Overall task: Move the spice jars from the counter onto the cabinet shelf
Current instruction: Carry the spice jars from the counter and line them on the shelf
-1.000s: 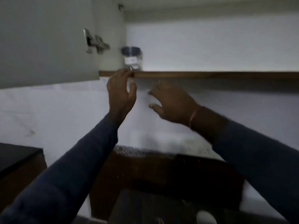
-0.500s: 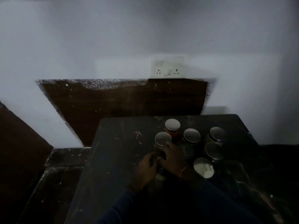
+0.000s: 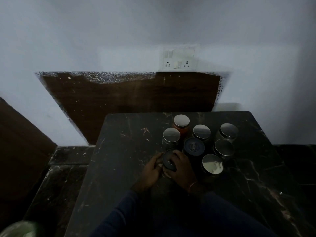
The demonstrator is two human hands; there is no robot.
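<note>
Wall, pale and bare, fills the upper half of the frame, with a dark brown panel set into it at centre and a white switch and socket plate just above the panel's right end. Below that, a dark marbled counter spreads across the lower middle and right of the frame, and a lower dark ledge lies to its left. Two dark blue sleeves come up from the bottom edge. Both hands meet in the centre of the counter around one dark-lidded jar: the left hand wraps its left side with fingers curled against it, and the right hand covers its right side and part of the lid, fingers closed on it. A thin bangle circles the right wrist. The other jars stand close together just behind and right of the hands: a dark blue-lidded jar beside the held one, a red-filled jar at the back, and five more with shiny metal lids. Whether the held jar touches the counter cannot be told.
</note>
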